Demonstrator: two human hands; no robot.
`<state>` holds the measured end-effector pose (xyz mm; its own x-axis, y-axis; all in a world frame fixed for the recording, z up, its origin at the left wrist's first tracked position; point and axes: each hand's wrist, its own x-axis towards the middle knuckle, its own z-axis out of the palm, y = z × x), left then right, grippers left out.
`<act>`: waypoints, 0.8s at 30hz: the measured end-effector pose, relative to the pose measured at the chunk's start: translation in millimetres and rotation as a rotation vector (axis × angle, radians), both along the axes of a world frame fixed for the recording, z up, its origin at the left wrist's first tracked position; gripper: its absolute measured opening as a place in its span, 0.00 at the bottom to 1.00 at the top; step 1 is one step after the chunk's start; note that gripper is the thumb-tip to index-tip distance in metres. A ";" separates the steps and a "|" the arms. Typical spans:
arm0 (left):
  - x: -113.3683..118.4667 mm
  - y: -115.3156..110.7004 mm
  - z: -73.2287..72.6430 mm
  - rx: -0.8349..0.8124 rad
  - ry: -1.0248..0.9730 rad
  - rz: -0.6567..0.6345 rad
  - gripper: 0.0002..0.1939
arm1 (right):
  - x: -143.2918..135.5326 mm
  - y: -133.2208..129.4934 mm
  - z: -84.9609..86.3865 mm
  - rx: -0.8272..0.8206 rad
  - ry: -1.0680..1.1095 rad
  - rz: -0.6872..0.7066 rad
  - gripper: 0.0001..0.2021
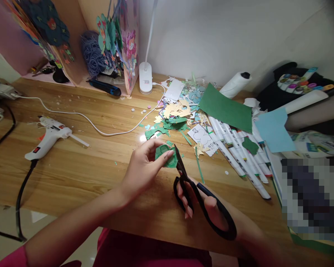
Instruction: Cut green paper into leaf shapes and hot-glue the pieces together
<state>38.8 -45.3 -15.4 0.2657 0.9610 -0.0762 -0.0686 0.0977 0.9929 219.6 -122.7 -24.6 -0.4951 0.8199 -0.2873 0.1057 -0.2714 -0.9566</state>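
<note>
Between the thumb and fingers of my left hand (144,167) is a small piece of green paper (171,160) with a curved outline drawn on it. My right hand (211,207) grips a pair of black-handled scissors (196,191), thumb in one loop and fingers in the other. The blades point away from me and meet the right edge of the green paper; how far they are apart is hard to make out. Just beyond my hands lies a heap of green paper scraps (157,130) and cream paper scraps (179,109).
White markers (242,155) lie at the right under a dark green sheet (225,107) and a light blue sheet (275,129). A white glue gun (48,137) rests at the left. A white cable (100,129) crosses the desk to a lamp base (145,78). A box cutter (104,87) lies behind.
</note>
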 end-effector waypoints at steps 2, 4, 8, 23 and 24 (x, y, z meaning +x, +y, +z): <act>-0.2 0.2 0.2 0.003 -0.001 0.005 0.09 | -1.2 -0.5 -1.1 -0.037 0.056 -0.019 0.37; -0.3 0.3 0.5 0.008 0.002 0.010 0.09 | -2.1 -0.9 -1.3 -0.068 0.080 -0.041 0.37; 0.0 0.2 0.9 0.013 0.003 0.010 0.09 | -2.6 -0.9 -0.1 -0.072 0.058 -0.049 0.35; 2.0 5.6 4.3 -0.273 -0.152 -0.032 0.13 | -2.1 -2.4 -0.7 -0.165 0.106 -0.113 0.31; 2.3 6.1 4.6 -0.297 -0.176 -0.043 0.14 | -2.6 -2.9 -1.1 -0.150 0.087 -0.124 0.31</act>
